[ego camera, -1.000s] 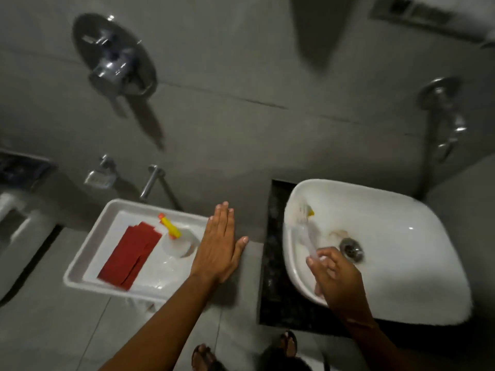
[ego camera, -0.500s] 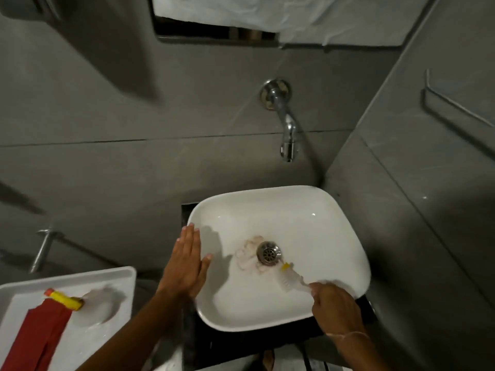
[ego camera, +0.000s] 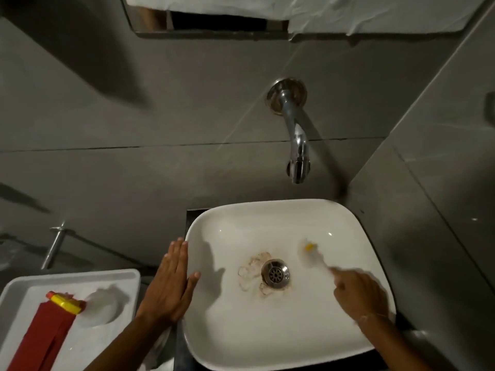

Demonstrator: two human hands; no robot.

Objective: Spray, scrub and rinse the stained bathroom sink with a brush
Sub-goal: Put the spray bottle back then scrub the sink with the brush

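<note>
White sink (ego camera: 267,341) fills lower centre-right of frame, sitting on a dark table (ego camera: 180,352). Drain (ego camera: 275,273) at basin centre; brownish stain (ego camera: 251,271) rings it on its left and lower side. Right hand (ego camera: 360,294) at lower right, over the basin's right part, fingers closed around the handle of a brush (ego camera: 313,254), index finger stretched along it. Brush blurred; pale head with a yellow spot lies against the basin up and right of the drain, apart from the stain. Left hand (ego camera: 171,285) at lower centre-left, open and flat, fingers together, palm down at the sink's left rim, thumb reaching over the rim; holds nothing. Chrome tap (ego camera: 296,140) comes out of the grey tiled wall (ego camera: 134,103) at upper centre-right, spout hanging above the back of the basin. White tray (ego camera: 126,274) at lower left, well apart from the sink; in it a red strip (ego camera: 51,333) and a clear bottle (ego camera: 100,309) with a yellow and red nozzle (ego camera: 65,303), lying on its side. Metal rod (ego camera: 53,247) juts from the wall above the tray. White sheet (ego camera: 348,12) along the top edge
</note>
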